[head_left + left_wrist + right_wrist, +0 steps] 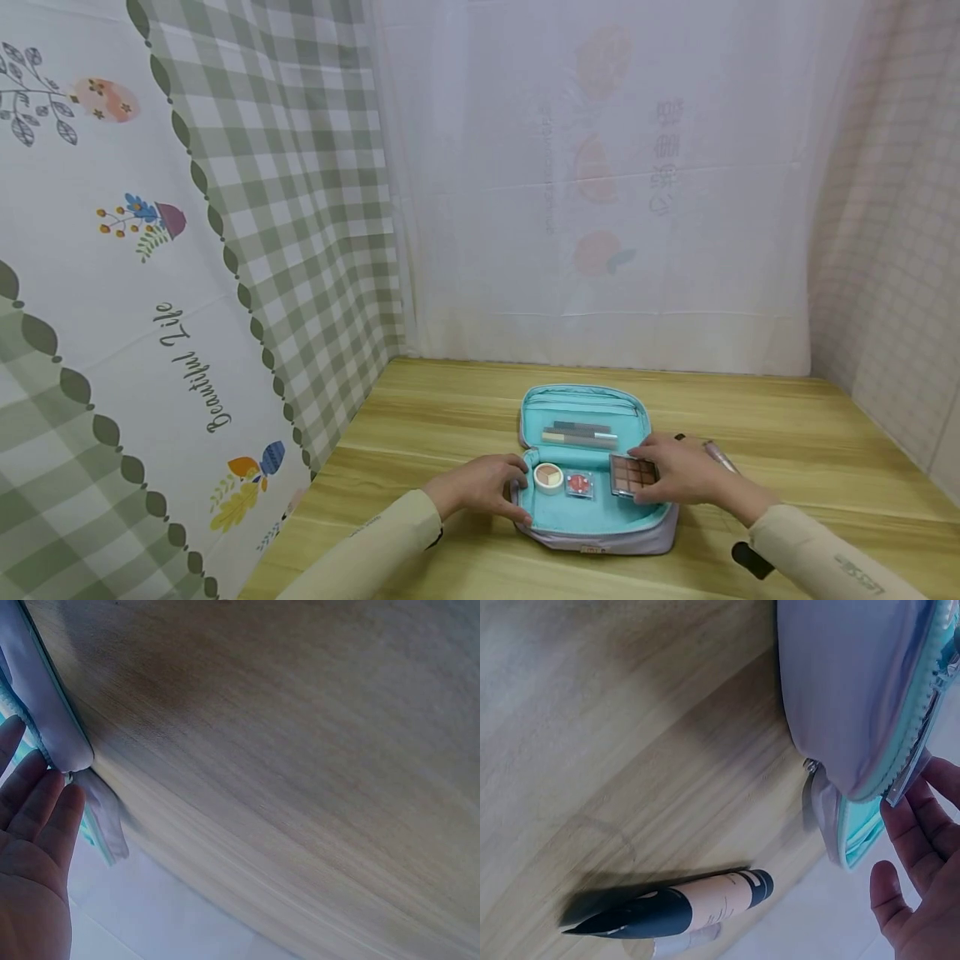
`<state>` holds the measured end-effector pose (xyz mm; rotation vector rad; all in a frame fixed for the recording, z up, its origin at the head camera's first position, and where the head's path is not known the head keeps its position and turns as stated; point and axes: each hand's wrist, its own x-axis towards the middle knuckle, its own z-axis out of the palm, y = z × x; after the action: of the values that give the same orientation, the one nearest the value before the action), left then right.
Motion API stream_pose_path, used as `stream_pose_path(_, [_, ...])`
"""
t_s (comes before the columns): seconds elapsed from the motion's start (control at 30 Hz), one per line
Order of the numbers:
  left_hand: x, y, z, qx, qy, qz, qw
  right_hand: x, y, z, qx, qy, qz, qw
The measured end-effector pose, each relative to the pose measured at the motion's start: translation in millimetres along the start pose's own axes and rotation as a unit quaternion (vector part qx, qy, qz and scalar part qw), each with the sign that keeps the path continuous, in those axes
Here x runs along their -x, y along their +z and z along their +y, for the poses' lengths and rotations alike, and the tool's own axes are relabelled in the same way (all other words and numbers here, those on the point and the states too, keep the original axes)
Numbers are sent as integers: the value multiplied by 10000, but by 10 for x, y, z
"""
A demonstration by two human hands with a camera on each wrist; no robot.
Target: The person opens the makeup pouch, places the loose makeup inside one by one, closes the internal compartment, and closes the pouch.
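A makeup bag [592,540], pale lilac outside and turquoise inside, lies unzipped with its lid folded back. My right hand [684,468] holds an eyeshadow palette [628,475] with a clear cover over the bag's right side, thumb and fingers at its edges. In the right wrist view the palette [909,776] shows edge-on beside the zip. At the bag's left rim, my left hand [489,487] touches the side with fingers spread; the left wrist view shows these fingers [34,799] fairly straight. Inside sit a round tricolour compact [548,477] and a small square clear case with red [578,484].
Several slim makeup sticks [579,437] lie in the lid's pocket. A black and peach tube [716,904] lies on the wooden table [450,408] right of the bag, beside a paler tube [686,943]. Cloth curtains [600,192] enclose the table.
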<state>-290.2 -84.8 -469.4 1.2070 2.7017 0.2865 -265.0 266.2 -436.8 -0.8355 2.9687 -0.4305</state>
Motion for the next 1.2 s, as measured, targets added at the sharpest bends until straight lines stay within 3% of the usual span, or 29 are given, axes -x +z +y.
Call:
stream_pose_path(0.23, [3,-3,4,19,-18,-11,10000,-4,15,-48,111,-417,41,9991])
stream_pose_path(0.7, [-7,15,-3,20,-46,-8,10000,-12,134,-93,296,-342,48,9990])
stream_pose_path(1.2, [-12,9,-11,6,-11,12,10000,-17,296,-83,697,-523,517,9948])
